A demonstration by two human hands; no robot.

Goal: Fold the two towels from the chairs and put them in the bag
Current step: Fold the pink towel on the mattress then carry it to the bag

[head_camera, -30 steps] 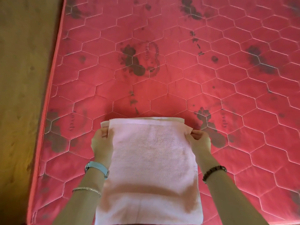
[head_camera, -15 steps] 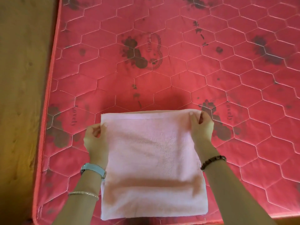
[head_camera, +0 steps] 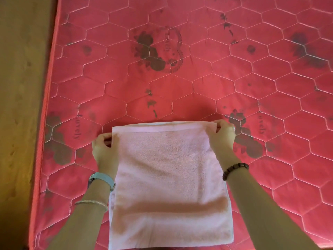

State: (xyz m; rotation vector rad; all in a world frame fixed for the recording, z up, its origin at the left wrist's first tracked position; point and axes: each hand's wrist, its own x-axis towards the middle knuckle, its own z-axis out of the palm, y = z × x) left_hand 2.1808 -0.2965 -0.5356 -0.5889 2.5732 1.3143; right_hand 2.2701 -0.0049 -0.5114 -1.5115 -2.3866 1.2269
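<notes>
A pale pink towel (head_camera: 167,177), folded into a rough square, lies flat on the red quilted mattress (head_camera: 198,78) near its front edge. My left hand (head_camera: 105,150) pinches the towel's far left corner. My right hand (head_camera: 222,135) pinches the far right corner. Both far corners rest on or just above the mattress. A darker pink band crosses the towel near its close end. No second towel, chair or bag is in view.
The mattress has hexagon stitching and dark flower prints. Its left edge (head_camera: 42,141) runs beside a brown wooden floor (head_camera: 19,105). The mattress's front edge lies just below the towel's near edge.
Both hands carried the towel's far edge away from me, so the folded towel now lies stretched out flatter and further up the mattress. The grip on both corners is unchanged.
</notes>
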